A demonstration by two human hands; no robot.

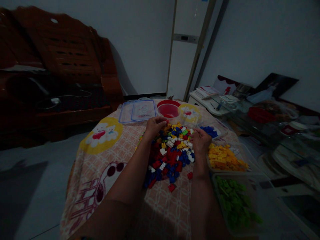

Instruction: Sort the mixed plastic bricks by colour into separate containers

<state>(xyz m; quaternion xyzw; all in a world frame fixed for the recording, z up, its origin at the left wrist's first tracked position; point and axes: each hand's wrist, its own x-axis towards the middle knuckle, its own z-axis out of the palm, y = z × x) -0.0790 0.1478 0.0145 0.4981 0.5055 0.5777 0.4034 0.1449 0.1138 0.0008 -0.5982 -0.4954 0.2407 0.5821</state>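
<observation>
A mixed pile of toy building bricks in red, blue, white, yellow and some green lies on the cloth between my forearms. At the pile's far left edge, my left hand pinches a small red brick between thumb and fingertips. My right hand is at the pile's right side, its fingers bent inward over the bricks. Whatever those fingers hold is too dark and small to make out. A loose red brick sits near my right wrist.
Clear boxes on the right hold blue bricks, yellow bricks and green bricks. Beyond the pile are a red round bowl and blue-rimmed lids. A cluttered glass table stands right, a wooden bench left.
</observation>
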